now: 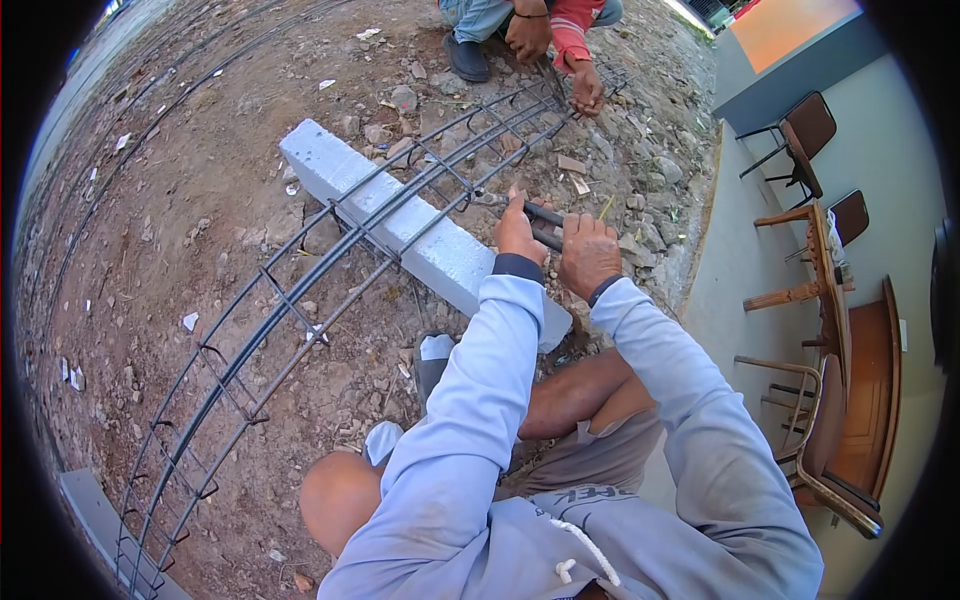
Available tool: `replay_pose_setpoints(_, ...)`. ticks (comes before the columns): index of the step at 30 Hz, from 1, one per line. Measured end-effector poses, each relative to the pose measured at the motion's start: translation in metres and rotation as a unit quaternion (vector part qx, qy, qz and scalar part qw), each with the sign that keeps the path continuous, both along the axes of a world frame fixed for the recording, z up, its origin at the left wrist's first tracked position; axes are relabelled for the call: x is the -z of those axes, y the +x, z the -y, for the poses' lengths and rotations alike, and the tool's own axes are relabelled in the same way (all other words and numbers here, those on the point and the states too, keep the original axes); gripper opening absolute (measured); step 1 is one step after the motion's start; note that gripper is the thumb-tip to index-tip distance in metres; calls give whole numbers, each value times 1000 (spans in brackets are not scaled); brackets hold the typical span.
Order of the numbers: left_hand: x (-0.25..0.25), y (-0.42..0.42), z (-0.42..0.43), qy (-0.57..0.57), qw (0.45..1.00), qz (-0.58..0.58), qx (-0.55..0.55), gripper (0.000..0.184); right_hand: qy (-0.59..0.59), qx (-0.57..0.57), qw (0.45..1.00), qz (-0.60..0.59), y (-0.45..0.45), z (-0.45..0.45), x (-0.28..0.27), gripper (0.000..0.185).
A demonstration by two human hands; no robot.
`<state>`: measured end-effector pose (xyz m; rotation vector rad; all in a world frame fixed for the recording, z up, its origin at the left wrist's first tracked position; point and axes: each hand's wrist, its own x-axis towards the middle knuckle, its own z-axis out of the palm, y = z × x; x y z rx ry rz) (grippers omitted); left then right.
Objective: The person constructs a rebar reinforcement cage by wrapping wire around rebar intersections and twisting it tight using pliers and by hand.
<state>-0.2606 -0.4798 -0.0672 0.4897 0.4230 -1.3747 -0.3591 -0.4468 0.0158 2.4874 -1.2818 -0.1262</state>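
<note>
A pair of pincers point(545, 213) with long dark handles reaches the near side of a rebar cage point(290, 298), at a stirrup corner; its jaws are small and partly covered. My left hand point(518, 232) is closed round the tool close to its head. Further back, my right hand point(588, 255) wraps the handle ends. The cage, long bars tied with square stirrups, rests across a pale, light-grey block point(440, 245) that lies slantwise on the ground in front of me.
A co-worker's hands point(586, 92) are at the far end of the cage. Rubble point(640, 170) covers the ground there. Loose long bars point(130, 150) lie at the left. Chairs point(808, 130) and a wooden table point(830, 290) stand along the wall at right. Another block point(95, 520) is at lower left.
</note>
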Motion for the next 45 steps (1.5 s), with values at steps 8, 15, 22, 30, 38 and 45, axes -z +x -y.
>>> replay_pose_setpoints(8, 9, 4, -25, -13, 996, 62, 56, 48, 735, 272, 570, 248, -15, 53, -2, 32)
replay_pose_setpoints(15, 8, 5, -13, -36, 999, 4, 7, 28, 484, 171, 848, 131, -8, 45, -19, 43)
replay_pose_setpoints(22, -2, 7, 2, -20, 999, -42, -17, 23, -82, 23, 996, -9, 10, -19, -13, 52)
replay_pose_setpoints(30, 15, 8, -15, -72, 997, 27, 29, 37, 719, 293, 561, 285, -23, 68, -10, 48)
replay_pose_setpoints(38, 23, 7, -2, 0, 999, 37, 35, 27, 137, -3, 988, 75, -15, -7, -10, 62)
replay_pose_setpoints(45, -13, 24, -41, 68, 995, 62, 47, 30, 681, 217, 625, 315, -27, 27, 5, 36)
